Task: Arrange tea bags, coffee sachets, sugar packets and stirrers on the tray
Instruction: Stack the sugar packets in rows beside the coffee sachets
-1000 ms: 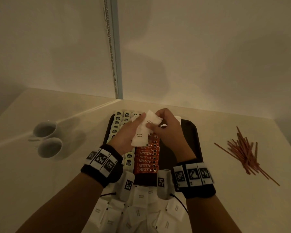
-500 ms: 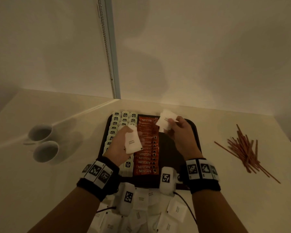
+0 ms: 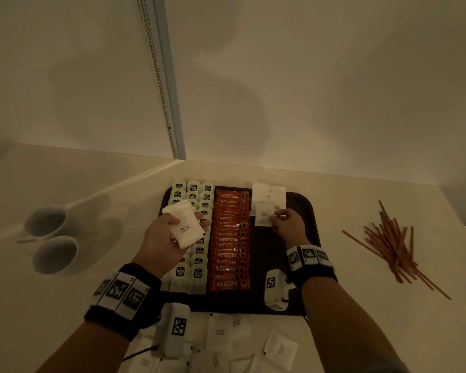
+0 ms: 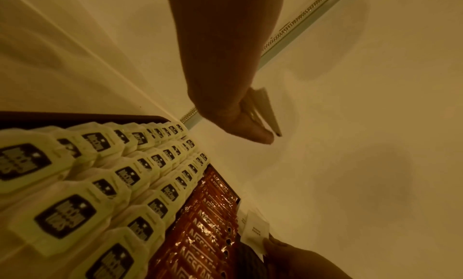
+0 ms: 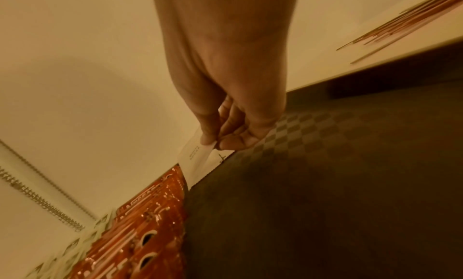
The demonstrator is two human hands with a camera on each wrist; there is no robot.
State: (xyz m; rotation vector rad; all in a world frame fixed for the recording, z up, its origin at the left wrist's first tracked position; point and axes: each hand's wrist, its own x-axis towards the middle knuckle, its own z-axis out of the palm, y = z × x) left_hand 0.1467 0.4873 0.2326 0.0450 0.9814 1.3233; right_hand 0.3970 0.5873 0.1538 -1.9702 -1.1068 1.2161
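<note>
A dark tray [image 3: 311,211] holds rows of pale tea bags [image 3: 198,273] on the left and a column of orange coffee sachets [image 3: 229,243] in the middle. White sugar packets [image 3: 269,193] lie at its far right corner. My left hand [image 3: 167,235] hovers palm up above the tea bags and grips a small stack of sugar packets [image 3: 184,227]. My right hand [image 3: 285,224] pinches one sugar packet [image 3: 263,216] and holds it down beside the coffee sachets [image 5: 155,214]; the pinched sugar packet [image 5: 194,158] touches the tray [image 5: 325,184]. Red stirrers [image 3: 393,243] lie on the counter to the right.
Two white cups [image 3: 49,238] stand on the counter left of the tray. More loose sugar packets [image 3: 279,348] are scattered at the near edge below the tray. A wall with a hanging bead chain [image 3: 159,76] rises just behind the tray.
The hands parted from together over the tray. My right hand carried one packet to the tray's far right and lowered it; my left hand turned palm up with the remaining stack.
</note>
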